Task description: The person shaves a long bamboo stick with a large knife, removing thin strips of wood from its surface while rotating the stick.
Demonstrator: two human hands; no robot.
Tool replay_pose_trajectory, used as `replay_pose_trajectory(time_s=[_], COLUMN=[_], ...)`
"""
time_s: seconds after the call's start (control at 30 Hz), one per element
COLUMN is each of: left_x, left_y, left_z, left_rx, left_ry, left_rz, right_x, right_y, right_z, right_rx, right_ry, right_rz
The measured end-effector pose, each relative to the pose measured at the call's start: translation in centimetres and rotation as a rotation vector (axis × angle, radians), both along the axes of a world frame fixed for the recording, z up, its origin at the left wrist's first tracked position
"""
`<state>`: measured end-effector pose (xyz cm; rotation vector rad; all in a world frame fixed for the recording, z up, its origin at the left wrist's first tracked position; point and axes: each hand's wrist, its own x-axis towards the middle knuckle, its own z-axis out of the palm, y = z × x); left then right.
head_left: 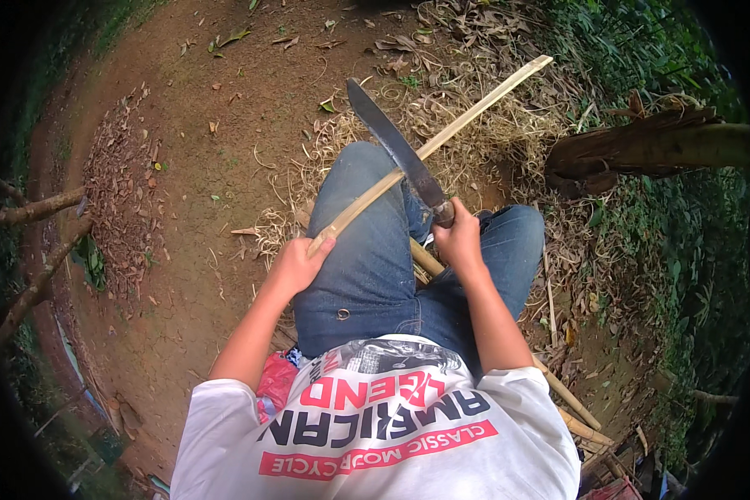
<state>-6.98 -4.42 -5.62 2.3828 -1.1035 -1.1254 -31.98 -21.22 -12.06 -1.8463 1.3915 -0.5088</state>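
Observation:
My left hand (298, 265) is closed round the near end of a long, pale bamboo strip (467, 118). The strip slants up and away to the right over my left thigh. In my right hand (460, 236) is the dark handle of a machete (389, 137), its broad blade pointing away and to the left. The blade crosses over the strip a little beyond my knees; whether its edge touches the strip I cannot tell. A small curled shaving (342, 314) lies on my jeans (367, 275).
Thin curly shavings (508, 142) and dry leaves cover the ground ahead and to the right. A cut trunk (642, 152) stands at the right. Wooden poles (42, 258) jut in from the left. Bamboo lengths (571, 396) lie beside my right hip, and a red cloth (277, 379) is by my left.

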Motion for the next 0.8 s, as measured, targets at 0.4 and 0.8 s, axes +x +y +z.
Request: replay_pose_trajectory(time_s=[0.4, 0.8], left_x=[0.6, 0.5], left_y=[-0.2, -0.5], left_z=[-0.2, -0.4], left_rx=[0.04, 0.055], left_ry=[0.129, 0.141], left_rz=[-0.012, -0.01], right_x=[-0.1, 0.4], right_y=[-1.6, -2.9], right_z=[1.5, 2.5], right_rx=[0.063, 0.055], right_ry=[0.002, 0.012], right_rz=[0.076, 0.1])
